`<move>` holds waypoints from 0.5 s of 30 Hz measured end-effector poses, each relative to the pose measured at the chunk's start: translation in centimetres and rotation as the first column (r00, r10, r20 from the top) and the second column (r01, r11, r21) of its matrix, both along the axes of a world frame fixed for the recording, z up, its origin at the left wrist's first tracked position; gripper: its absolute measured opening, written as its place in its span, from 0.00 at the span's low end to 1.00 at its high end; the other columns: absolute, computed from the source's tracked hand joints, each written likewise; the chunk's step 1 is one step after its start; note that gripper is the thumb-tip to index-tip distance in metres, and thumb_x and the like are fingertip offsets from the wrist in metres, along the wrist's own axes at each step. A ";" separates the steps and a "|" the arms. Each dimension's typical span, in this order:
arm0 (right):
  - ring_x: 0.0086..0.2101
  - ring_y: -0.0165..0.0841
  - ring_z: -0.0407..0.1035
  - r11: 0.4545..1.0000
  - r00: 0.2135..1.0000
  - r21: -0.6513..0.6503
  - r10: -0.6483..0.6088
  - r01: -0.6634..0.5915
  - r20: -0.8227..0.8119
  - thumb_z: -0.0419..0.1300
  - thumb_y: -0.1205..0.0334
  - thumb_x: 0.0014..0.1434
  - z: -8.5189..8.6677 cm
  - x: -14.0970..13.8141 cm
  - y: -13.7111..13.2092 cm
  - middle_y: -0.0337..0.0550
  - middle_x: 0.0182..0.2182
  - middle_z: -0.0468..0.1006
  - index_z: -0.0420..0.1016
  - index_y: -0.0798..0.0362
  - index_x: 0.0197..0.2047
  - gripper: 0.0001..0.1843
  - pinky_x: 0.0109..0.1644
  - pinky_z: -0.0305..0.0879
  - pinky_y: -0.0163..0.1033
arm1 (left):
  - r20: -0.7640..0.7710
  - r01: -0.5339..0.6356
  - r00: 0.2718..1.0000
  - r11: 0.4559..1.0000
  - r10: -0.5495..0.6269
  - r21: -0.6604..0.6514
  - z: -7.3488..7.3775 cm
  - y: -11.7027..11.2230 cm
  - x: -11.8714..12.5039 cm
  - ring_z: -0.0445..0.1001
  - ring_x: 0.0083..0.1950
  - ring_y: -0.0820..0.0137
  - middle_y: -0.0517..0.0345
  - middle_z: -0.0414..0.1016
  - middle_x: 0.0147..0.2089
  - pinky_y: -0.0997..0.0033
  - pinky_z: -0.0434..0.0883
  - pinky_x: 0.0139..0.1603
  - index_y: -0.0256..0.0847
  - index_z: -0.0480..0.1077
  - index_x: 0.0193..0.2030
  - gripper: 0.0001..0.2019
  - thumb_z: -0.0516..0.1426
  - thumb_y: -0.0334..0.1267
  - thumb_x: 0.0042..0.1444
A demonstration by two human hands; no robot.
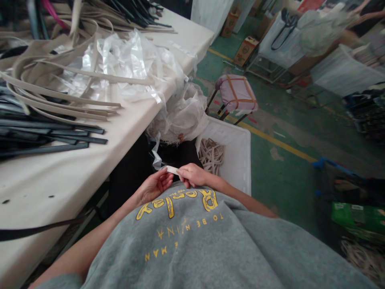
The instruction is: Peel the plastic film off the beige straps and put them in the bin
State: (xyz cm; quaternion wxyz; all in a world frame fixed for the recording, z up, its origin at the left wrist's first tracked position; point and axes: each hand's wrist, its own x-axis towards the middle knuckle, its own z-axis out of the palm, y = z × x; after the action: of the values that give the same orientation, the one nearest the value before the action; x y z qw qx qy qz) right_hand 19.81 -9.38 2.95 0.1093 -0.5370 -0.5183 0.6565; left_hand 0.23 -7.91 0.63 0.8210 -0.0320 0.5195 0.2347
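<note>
Between my two hands, low over my lap, is a short pale strip (pixel 172 170). My left hand (pixel 155 185) pinches its left end between thumb and fingers, the other fingers curled. My right hand (pixel 192 175) grips the right end with thumb and forefinger. A thin piece of clear plastic (pixel 157 158) hangs just beyond my left fingertips; whether it touches them I cannot tell. To the right of my hands stands a white bin (pixel 237 156) holding a heap of beige strips (pixel 211 154). Crumpled clear plastic (pixel 188 116) bulges beyond my knees.
On the white table (pixel 126 136) to my left lie beige straps (pixel 69 84), black straps (pixel 54 134) and clear plastic bags (pixel 129 60). A cushioned stool (pixel 236 93) stands past the bin. Farther right are a dark crate (pixel 339 188) and a green package (pixel 357 216).
</note>
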 end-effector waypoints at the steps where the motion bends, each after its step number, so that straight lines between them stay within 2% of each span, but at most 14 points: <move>1: 0.13 0.20 0.57 1.000 1.000 0.006 -0.004 0.004 0.013 0.49 0.55 0.71 -0.2 -0.1 -0.2 0.33 0.16 0.71 0.67 0.56 0.27 0.21 0.18 0.54 0.27 | 0.003 0.016 1.000 1.000 -0.016 0.011 0.0 0.0 0.2 0.80 0.27 0.72 0.52 0.79 0.29 0.76 0.79 0.30 0.33 0.74 0.35 0.09 0.55 0.29 0.67; 4: 0.13 0.21 0.57 1.000 0.999 0.012 -0.017 0.017 0.047 0.49 0.51 0.71 -1.1 -0.6 -0.5 0.33 0.16 0.70 0.67 0.55 0.28 0.23 0.18 0.53 0.27 | 0.011 0.062 0.998 0.996 -0.063 0.068 -0.1 0.0 0.5 0.80 0.28 0.72 0.52 0.79 0.29 0.77 0.79 0.30 0.33 0.73 0.34 0.09 0.56 0.27 0.65; 7: 0.14 0.22 0.60 1.000 1.000 0.018 0.014 -0.014 0.006 0.49 0.45 0.70 -2.1 -0.8 -0.1 0.34 0.17 0.70 0.68 0.55 0.29 0.25 0.19 0.55 0.28 | 0.014 0.059 0.998 0.991 -0.061 0.120 -0.4 0.0 0.4 0.80 0.28 0.72 0.51 0.79 0.30 0.78 0.78 0.31 0.33 0.74 0.34 0.08 0.56 0.27 0.65; 9: 0.16 0.23 0.63 0.997 1.000 0.082 -0.003 0.003 0.003 0.45 0.46 0.72 -2.4 -0.5 0.9 0.37 0.21 0.74 0.70 0.56 0.32 0.26 0.22 0.60 0.29 | 0.023 0.043 0.999 0.991 -0.046 0.126 -0.6 0.0 0.2 0.80 0.28 0.72 0.52 0.78 0.29 0.77 0.78 0.32 0.33 0.74 0.35 0.08 0.56 0.28 0.65; 10: 0.18 0.23 0.65 0.985 0.998 0.164 -0.054 0.049 0.028 0.44 0.49 0.73 -2.5 -0.3 1.7 0.40 0.25 0.76 0.72 0.57 0.36 0.25 0.26 0.63 0.30 | 0.027 0.037 0.999 0.991 -0.040 0.126 -0.8 0.0 0.1 0.79 0.28 0.72 0.52 0.78 0.29 0.76 0.78 0.33 0.33 0.74 0.35 0.08 0.56 0.28 0.65; 11: 0.22 0.24 0.68 0.952 0.989 0.286 -0.132 0.109 0.063 0.44 0.52 0.73 -2.6 0.0 2.7 0.42 0.31 0.79 0.73 0.57 0.41 0.22 0.30 0.68 0.31 | 0.030 0.036 0.999 0.991 -0.040 0.127 -1.0 0.1 0.0 0.79 0.28 0.72 0.53 0.78 0.29 0.76 0.78 0.33 0.34 0.74 0.34 0.08 0.56 0.28 0.65; 12: 0.27 0.26 0.73 0.886 0.972 0.437 -0.216 0.155 0.094 0.46 0.56 0.72 -2.7 0.2 3.8 0.45 0.40 0.80 0.73 0.56 0.47 0.18 0.38 0.71 0.34 | 0.036 0.044 0.998 0.990 -0.049 0.133 -1.1 0.0 -0.1 0.79 0.27 0.72 0.53 0.78 0.29 0.75 0.78 0.33 0.34 0.74 0.34 0.07 0.57 0.28 0.64; 13: 0.35 0.28 0.76 0.793 0.953 0.587 -0.280 0.163 0.114 0.49 0.61 0.71 -3.0 0.2 4.9 0.48 0.49 0.78 0.72 0.55 0.54 0.15 0.47 0.72 0.37 | 0.047 0.065 0.996 0.987 -0.073 0.148 -1.2 0.0 -0.2 0.79 0.27 0.72 0.53 0.78 0.28 0.75 0.78 0.33 0.34 0.74 0.33 0.06 0.58 0.28 0.63; 14: 0.46 0.32 0.75 0.692 0.944 0.711 -0.301 0.120 0.133 0.51 0.65 0.69 -3.3 0.1 6.0 0.50 0.58 0.73 0.69 0.53 0.59 0.18 0.56 0.70 0.41 | 0.066 0.102 0.991 0.980 -0.115 0.173 -1.4 -0.1 -0.2 0.79 0.27 0.72 0.52 0.78 0.28 0.75 0.77 0.32 0.33 0.74 0.33 0.05 0.60 0.28 0.61; 15: 0.55 0.35 0.71 0.601 0.946 0.798 -0.280 0.040 0.163 0.53 0.68 0.67 -3.8 -0.2 7.0 0.51 0.64 0.67 0.67 0.52 0.63 0.22 0.64 0.64 0.44 | 0.094 0.151 0.980 0.967 -0.173 0.207 -1.4 -0.2 -0.3 0.78 0.27 0.71 0.51 0.78 0.28 0.75 0.77 0.32 0.32 0.75 0.34 0.03 0.63 0.29 0.58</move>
State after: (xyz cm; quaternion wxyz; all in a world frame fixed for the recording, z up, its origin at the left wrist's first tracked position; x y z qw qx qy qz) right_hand 19.66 -2.36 -0.86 0.3197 -0.5639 -0.7118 0.2705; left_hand -0.10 -8.14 -0.80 0.8641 0.0797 0.4479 0.2152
